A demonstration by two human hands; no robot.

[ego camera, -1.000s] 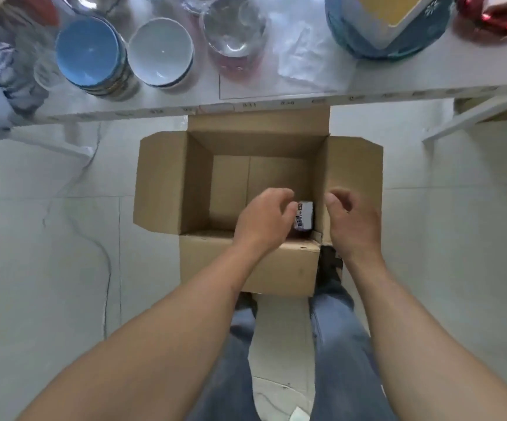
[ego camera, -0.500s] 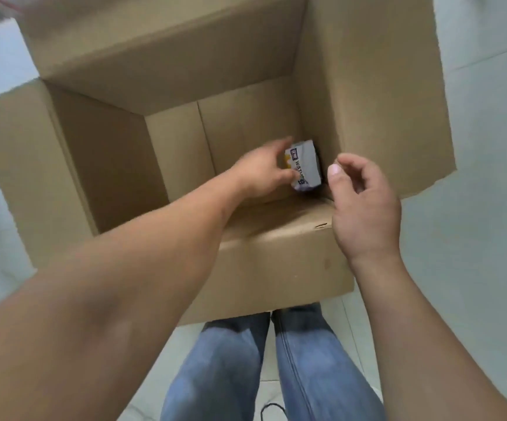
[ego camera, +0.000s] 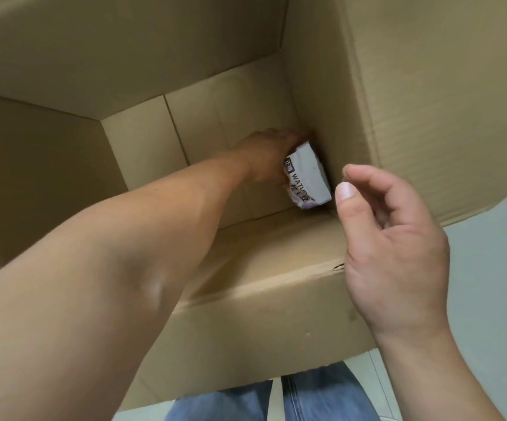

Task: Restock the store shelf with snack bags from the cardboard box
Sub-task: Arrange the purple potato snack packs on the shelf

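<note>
Pale grey tiled floor [ego camera: 489, 268] shows at the right edge, and nearly everything else in my view is the open brown cardboard box [ego camera: 246, 299], flaps up, bare brown bottom inside. My left hand [ego camera: 269, 156] is reaching deep down into the far right corner of the box, fingers wrapped round one end of the small white snack bag with dark lettering [ego camera: 307, 180]. I can see that bag tilted, close against the right inner wall and low by the near wall; whether it touches the bottom, I cannot tell. My right hand [ego camera: 392, 253] hangs above the near right corner of the box, holding nothing, fingers loosely curled with the thumb apart from them, thumbnail facing me. It is near the bag but clear of it. Below the box, my blue denim jeans [ego camera: 307, 399] peek out.
</note>
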